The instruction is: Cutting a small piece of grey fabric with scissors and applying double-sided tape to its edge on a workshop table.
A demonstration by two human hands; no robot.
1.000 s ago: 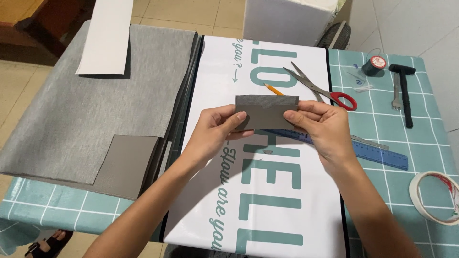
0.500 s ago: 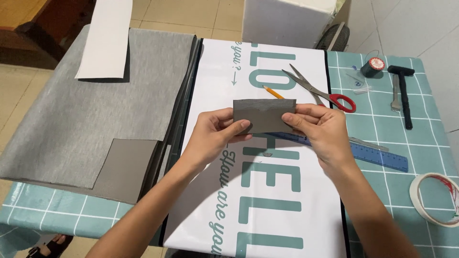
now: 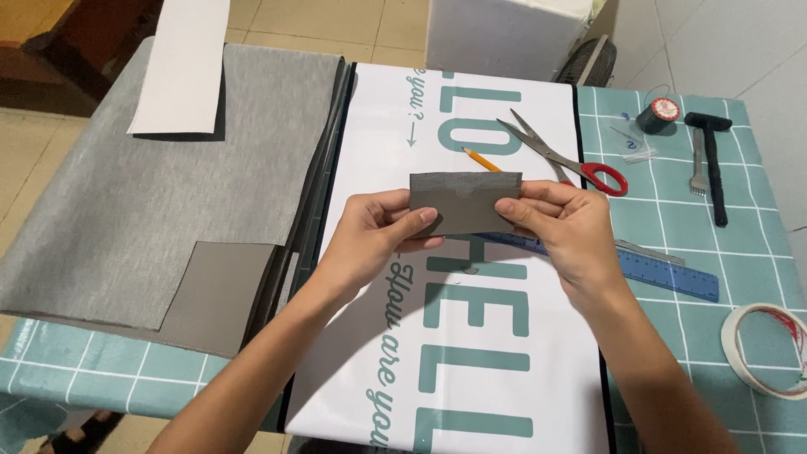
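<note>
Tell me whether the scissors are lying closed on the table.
No, the red-handled scissors lie with their blades spread apart beside the pencil, beyond the grey piece held in both hands.

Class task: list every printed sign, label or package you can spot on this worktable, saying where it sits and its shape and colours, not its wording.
Banner: table centre, under both hands; long white sheet, large teal lettering, black edges.
Thread spool: far right; round, black, with a red top label.
No packages or screens show.

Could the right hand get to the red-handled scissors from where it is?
Probably yes: the scissors lie uncovered just beyond the right hand with nothing between, but that hand is pinching the grey folded piece.
</note>
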